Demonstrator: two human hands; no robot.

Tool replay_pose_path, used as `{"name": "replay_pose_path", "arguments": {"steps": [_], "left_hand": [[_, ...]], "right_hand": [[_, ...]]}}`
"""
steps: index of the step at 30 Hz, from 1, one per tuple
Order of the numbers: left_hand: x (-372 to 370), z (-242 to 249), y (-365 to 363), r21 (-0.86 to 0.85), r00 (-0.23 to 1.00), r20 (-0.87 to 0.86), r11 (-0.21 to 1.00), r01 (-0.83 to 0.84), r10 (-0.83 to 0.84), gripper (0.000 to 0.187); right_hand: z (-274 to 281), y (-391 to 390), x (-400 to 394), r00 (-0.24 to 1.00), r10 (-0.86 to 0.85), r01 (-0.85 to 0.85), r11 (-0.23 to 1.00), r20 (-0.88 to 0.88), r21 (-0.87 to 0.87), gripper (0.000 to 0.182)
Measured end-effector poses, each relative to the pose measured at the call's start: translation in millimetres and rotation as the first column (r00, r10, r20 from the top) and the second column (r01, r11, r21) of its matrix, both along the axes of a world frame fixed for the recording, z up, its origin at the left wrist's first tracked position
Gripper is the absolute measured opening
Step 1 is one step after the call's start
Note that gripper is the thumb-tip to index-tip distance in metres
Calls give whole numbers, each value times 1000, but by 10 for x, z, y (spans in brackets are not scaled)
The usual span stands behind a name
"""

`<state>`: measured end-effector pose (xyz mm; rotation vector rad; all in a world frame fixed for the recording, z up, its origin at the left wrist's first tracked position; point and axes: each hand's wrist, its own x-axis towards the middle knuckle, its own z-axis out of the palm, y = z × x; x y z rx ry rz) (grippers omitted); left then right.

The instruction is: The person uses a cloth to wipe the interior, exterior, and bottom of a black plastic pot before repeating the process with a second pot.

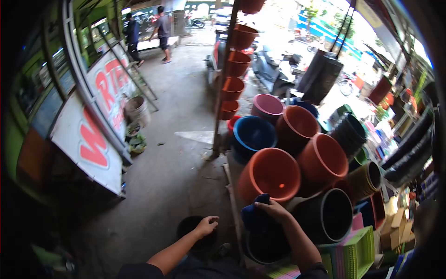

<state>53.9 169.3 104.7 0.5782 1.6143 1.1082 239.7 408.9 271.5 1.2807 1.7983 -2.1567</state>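
My right hand presses a dark blue cloth onto the rim of a black plastic pot lying at the near end of a stack of pots. Just behind the cloth lies a large terracotta-coloured pot on its side, mouth toward me. My left hand hovers lower left, fingers loosely curled with nothing in them, above a small black pot on the concrete floor.
More pots lie stacked to the right: orange, blue, pink, black. A pole carries hanging orange pots. A red-and-white sign stands left. Two people walk far back; a scooter is parked beyond.
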Motion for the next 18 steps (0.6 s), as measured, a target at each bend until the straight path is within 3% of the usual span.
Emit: {"name": "replay_pose_path", "arguments": {"steps": [4, 7, 9, 15, 17, 18], "left_hand": [[-478, -144, -844, -150, 976, -70, 965, -213, 205, 37], [-724, -595, -1403, -201, 955, -67, 934, -297, 289, 36], [-791, -1055, -1747, -242, 944, -137, 913, -327, 301, 34], [-836, -1708, -2370, -432, 941, -95, 838, -333, 325, 36], [-781, -1954, -2422, -473, 939, -83, 817, -331, 333, 36], [-767, -2072, -2461, -499, 940, -72, 804, -324, 334, 37]], "right_hand": [[-803, -645, -642, 999, -33, 35, 991, 19, -128, 19], [-1487, -1174, -927, 996, -91, 94, 978, 25, -188, 17], [-1790, -1517, -1039, 957, -203, 238, 958, 209, -161, 18], [-3222, -2138, -927, 938, -63, 92, 993, 342, -68, 26], [-3810, -2229, -767, 916, -45, 13, 997, 400, 82, 29], [-3875, -2257, -723, 905, -38, 23, 999, 423, 40, 32]]}}
